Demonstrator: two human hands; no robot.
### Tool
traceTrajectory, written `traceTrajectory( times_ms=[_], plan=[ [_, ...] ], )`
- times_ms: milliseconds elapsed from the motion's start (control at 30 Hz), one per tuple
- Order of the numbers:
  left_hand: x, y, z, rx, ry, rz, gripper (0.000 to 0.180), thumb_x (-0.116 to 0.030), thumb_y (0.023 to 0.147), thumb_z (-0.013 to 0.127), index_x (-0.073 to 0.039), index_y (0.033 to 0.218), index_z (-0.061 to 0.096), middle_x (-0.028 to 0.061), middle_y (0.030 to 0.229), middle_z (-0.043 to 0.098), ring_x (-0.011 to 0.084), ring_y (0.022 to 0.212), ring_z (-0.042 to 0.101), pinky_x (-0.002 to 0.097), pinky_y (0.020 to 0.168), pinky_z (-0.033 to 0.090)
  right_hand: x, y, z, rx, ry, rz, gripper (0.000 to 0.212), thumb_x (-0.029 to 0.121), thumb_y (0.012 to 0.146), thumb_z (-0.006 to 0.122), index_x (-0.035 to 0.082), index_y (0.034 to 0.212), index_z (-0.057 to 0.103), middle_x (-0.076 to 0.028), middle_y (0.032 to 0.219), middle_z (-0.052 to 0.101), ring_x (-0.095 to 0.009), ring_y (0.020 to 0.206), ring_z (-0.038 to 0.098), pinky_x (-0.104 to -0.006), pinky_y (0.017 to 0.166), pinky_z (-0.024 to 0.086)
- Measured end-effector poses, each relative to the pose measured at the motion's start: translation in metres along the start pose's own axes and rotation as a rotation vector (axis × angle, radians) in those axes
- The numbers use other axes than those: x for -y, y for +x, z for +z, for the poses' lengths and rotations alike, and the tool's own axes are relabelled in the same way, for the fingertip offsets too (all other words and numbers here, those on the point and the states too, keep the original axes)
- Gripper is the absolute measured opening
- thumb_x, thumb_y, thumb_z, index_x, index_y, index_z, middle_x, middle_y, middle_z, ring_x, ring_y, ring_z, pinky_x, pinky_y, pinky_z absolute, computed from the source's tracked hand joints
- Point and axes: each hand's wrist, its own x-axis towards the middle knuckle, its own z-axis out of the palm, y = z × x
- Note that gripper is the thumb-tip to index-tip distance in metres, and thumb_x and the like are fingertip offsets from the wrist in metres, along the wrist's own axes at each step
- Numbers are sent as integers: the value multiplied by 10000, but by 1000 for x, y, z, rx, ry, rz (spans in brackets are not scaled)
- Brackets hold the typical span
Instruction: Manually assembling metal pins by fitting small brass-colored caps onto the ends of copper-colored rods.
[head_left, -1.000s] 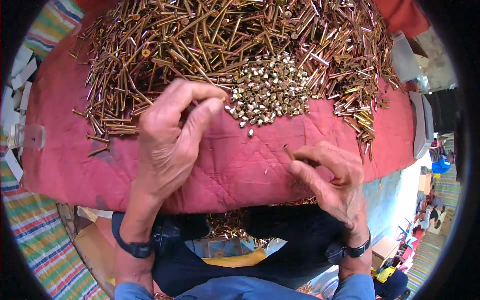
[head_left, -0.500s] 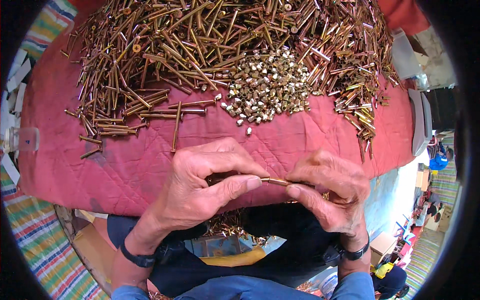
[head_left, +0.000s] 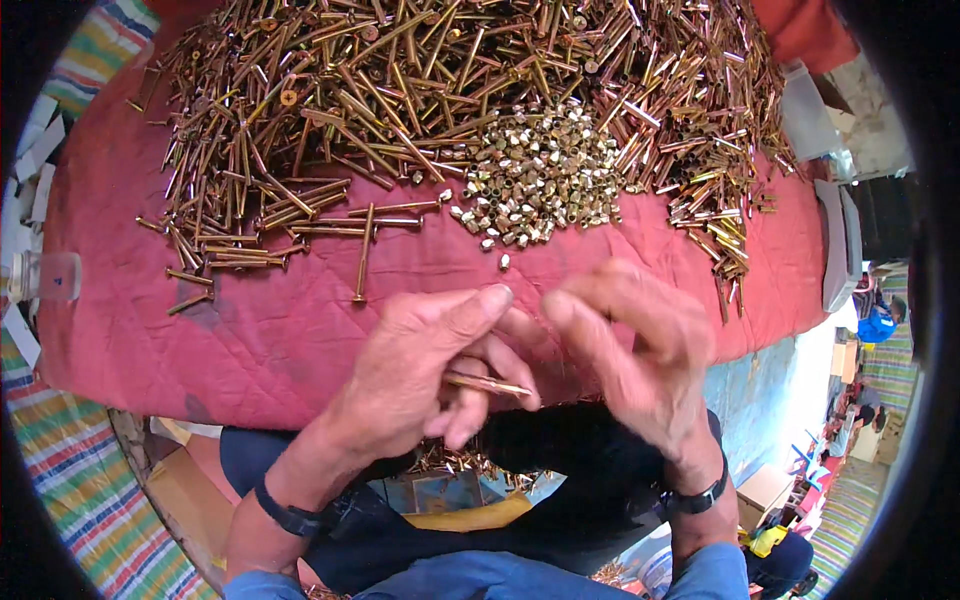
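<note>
My left hand (head_left: 415, 365) holds a gold-coloured bolt (head_left: 488, 382) in its curled lower fingers, with the bolt's end sticking out to the right. The left thumb and forefinger reach above it, toward my right hand. My right hand (head_left: 640, 345) is lifted a little to the right, its bent fingers smeared by motion. Whether anything small sits in its fingertips cannot be made out. Ahead of both hands lies a heap of small shiny cone-shaped nuts (head_left: 540, 175), with a single nut (head_left: 505, 262) nearest me. One loose bolt (head_left: 363, 255) lies beyond my left hand.
A large pile of gold-coloured bolts (head_left: 290, 110) covers the far left and middle of the red padded cloth (head_left: 280, 350). Thin metal sleeves (head_left: 705, 190) are heaped on the right. A clear plastic container (head_left: 55, 277) stands at the left edge. More metal pieces lie below, between my legs.
The hands have come apart. The bolt, earlier pinched between both hands, now lies in the left hand's lower fingers alone. The right hand has risen and moved slightly forward.
</note>
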Motion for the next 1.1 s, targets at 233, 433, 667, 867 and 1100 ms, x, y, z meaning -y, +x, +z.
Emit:
traceTrajectory(
  times_ms=[233, 433, 667, 867, 1100],
  plan=[
    [-3, -5, -14, -95, -129, 249, 237, -152, 983, 579, 66, 1025, 661, 119, 636, 620, 64, 342, 398, 197, 325, 276, -21, 6, 46, -29, -231, 12, 113, 105, 884, 720, 23, 900, 644, -145, 750, 657, -300, 653, 673, -399, 550, 523],
    [-1, -7, -18, -22, -229, 214, 91, -61, 932, 620, 29, 934, 633, 98, 646, 623, 68, 365, 439, 195, 334, 275, -21, 11, 52, 119, -580, -142, 114, 153, 897, 628, 44, 895, 594, -64, 763, 529, -224, 596, 632, -380, 481, 479],
    [-2, -8, -15, -50, -249, 202, 67, -25, 879, 634, 16, 907, 589, 82, 624, 583, 61, 361, 373, 210, 334, 261, -8, 9, 21, -6, 64, 74, 123, 0, 844, 728, 3, 963, 698, -94, 806, 698, -201, 669, 711, -301, 553, 526],
    [1, -4, -16, 0, -243, 180, 57, -5, 879, 621, 21, 893, 573, 87, 641, 592, 67, 385, 427, 209, 347, 304, 0, -4, 17, 34, 244, 219, 107, -25, 842, 720, -17, 947, 700, -118, 802, 687, -187, 688, 698, -301, 581, 521],
    [16, 24, 3, -252, -18, 385, 71, -25, 947, 551, 33, 911, 529, 135, 718, 646, 196, 566, 690, 295, 470, 549, -17, -5, 21, -48, 60, 153, 159, -26, 808, 729, 5, 957, 683, -128, 794, 642, -265, 688, 640, -351, 619, 506]
  ],
)
